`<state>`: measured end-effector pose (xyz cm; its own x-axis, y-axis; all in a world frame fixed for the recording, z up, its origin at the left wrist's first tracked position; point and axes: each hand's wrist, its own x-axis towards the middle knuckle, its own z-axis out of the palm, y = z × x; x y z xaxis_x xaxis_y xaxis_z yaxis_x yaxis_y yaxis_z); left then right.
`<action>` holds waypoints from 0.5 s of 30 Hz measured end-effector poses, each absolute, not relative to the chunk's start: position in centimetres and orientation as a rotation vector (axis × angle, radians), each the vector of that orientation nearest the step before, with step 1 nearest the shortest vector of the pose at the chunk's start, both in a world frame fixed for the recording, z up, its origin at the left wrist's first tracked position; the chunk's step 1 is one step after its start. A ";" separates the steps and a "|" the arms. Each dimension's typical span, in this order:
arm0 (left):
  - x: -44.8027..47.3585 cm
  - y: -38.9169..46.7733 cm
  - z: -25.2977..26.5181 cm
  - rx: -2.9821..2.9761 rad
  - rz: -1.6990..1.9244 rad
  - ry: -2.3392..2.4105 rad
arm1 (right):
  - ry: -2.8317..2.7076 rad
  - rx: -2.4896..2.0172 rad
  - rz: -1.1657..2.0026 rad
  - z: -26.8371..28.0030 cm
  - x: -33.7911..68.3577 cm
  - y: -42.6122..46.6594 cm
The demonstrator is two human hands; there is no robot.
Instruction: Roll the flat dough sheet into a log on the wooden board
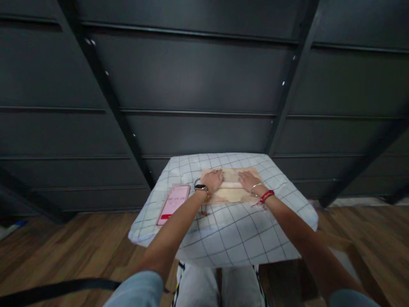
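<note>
A flat tan sheet (pixel 217 197) lies on a small table, with a paler cream layer (pixel 232 195) on top. Across its middle runs a pale raised strip (pixel 230 185), perhaps a fold or roll; I cannot tell which. My left hand (pixel 213 180) lies on the sheet's left part, fingers stretched towards the middle. Opposite it, my right hand (pixel 250 181) rests at the strip's right end with its fingers extended. Neither hand visibly grips anything; the fingertips are small and slightly blurred.
A white checked cloth (pixel 223 238) covers the table. Left of my left forearm lies a phone (pixel 174 204) with a timer on its screen. Dark metal panels (pixel 198 76) stand behind the table. At the lower right is a brown open box (pixel 351 260) on the wooden floor.
</note>
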<state>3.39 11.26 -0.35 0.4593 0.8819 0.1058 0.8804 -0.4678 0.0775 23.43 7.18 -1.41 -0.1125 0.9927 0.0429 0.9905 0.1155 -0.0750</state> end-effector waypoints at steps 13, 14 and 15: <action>2.8 11.9 -1.5 2.580 0.094 1.556 | -2.297 -2.002 0.040 -2.5 23.7 5.8; 2.9 11.9 -1.4 2.542 0.089 1.591 | -2.298 -1.998 0.011 -2.4 23.8 5.9; 2.8 11.8 -1.4 2.525 0.074 1.600 | -2.322 -1.970 -0.017 -2.4 23.8 5.9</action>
<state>2.81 11.76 -1.45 0.4291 0.9024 -0.0394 0.8949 -0.4189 0.1538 23.82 5.88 -2.45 -0.1603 0.9838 0.0807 0.9848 0.1649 -0.0538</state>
